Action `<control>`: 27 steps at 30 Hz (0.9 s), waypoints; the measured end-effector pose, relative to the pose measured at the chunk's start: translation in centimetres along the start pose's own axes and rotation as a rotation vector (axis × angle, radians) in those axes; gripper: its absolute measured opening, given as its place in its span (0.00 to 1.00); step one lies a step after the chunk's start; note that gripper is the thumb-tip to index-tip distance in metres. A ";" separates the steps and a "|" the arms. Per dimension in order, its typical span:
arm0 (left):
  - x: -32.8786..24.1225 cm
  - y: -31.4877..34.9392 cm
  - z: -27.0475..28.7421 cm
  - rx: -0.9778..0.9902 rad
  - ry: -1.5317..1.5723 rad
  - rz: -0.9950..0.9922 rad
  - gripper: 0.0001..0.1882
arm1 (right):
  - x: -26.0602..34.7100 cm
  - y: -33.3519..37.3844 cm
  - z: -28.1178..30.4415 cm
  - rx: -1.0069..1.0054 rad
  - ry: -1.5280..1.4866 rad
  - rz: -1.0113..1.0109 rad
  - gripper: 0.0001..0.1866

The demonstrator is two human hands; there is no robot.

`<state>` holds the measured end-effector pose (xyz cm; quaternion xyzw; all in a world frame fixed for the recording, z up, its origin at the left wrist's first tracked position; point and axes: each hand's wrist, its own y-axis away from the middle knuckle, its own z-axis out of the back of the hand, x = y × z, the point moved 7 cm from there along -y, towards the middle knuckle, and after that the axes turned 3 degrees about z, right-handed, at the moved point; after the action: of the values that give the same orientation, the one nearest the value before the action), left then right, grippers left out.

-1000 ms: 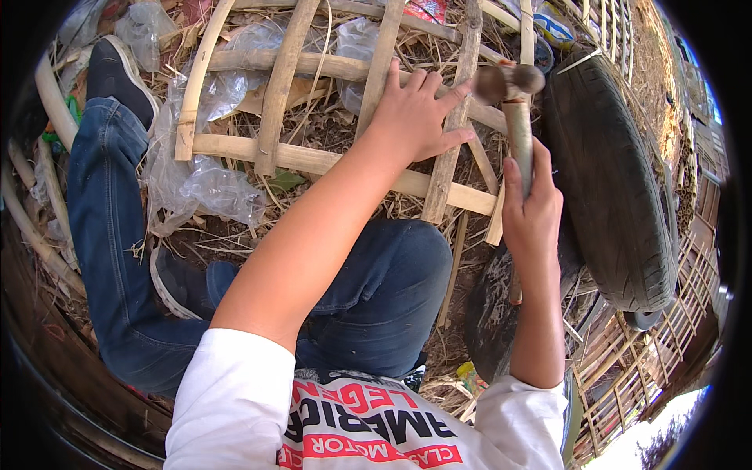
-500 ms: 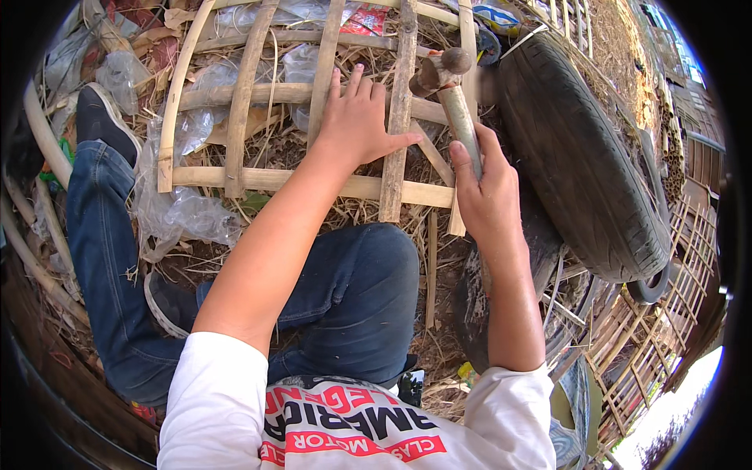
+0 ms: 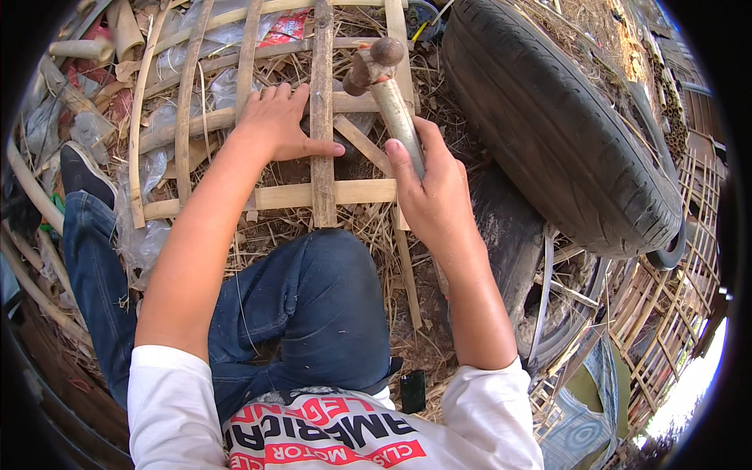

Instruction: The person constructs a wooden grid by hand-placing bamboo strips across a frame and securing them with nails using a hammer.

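Observation:
A lattice of split bamboo strips (image 3: pixel 323 117) lies in front of me over straw and plastic scraps. My left hand (image 3: pixel 276 129) rests on it with the fingers apart, the thumb laid across an upright strip. In my right hand (image 3: pixel 429 178) is a hammer (image 3: pixel 398 117), held by its pale handle with the rusty, round-ended head up. The hammer head hangs over the right side of the lattice, near a crossing of strips. Below that, a loose-looking diagonal strip (image 3: pixel 364 147) spans the gap between two strips.
A worn black tyre (image 3: pixel 560 125) leans at the right, close to my right hand. Beyond it stands a bamboo grid panel (image 3: pixel 666 298). Clear plastic bags (image 3: pixel 141 243) and curved bamboo pieces (image 3: pixel 39 184) lie at the left. A dark phone-like object (image 3: pixel 413 392) is beside my leg.
The whole view has shifted, so the lattice, hands and hammer appear further left and the tyre shows more. Both hands keep about the same places on the lattice and hammer.

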<state>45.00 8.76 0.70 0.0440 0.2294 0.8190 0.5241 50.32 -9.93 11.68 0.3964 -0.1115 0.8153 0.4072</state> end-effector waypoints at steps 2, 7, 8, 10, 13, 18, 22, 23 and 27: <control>0.2 -0.1 -0.2 -0.017 -0.025 -0.010 0.68 | 0.3 -0.1 -0.3 0.033 -0.087 -0.012 0.19; -0.5 -0.2 0.0 -0.007 -0.057 -0.026 0.69 | -0.8 -0.2 0.5 -0.045 -0.147 0.038 0.19; -0.8 -0.3 0.1 -0.001 -0.058 -0.028 0.68 | -1.2 -0.3 0.8 -0.066 -0.152 0.044 0.19; -1.1 -0.4 0.2 0.026 -0.042 -0.017 0.68 | -2.0 -0.2 1.3 -0.060 -0.197 -0.003 0.20; -0.9 -0.4 0.0 0.023 -0.044 -0.016 0.68 | -2.8 0.0 1.7 -0.069 -0.232 -0.037 0.20; -0.7 -0.2 0.1 0.044 -0.049 -0.007 0.66 | -3.4 0.7 1.9 -0.128 -0.323 0.022 0.19; -0.2 -0.3 -0.5 0.024 -0.093 0.010 0.68 | -4.5 1.6 2.1 -0.035 -0.388 -0.153 0.20; -0.2 -0.5 -0.4 0.111 -0.098 0.034 0.69 | -4.6 1.8 2.1 -0.081 -0.372 -0.116 0.21; 0.5 -0.4 -1.1 0.030 -0.119 -0.026 0.68 | -5.0 1.7 2.1 -0.073 -0.486 -0.218 0.22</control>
<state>44.80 9.02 -0.53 0.0973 0.2108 0.8046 0.5466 51.97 -15.00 9.62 0.5753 -0.1918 0.6430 0.4677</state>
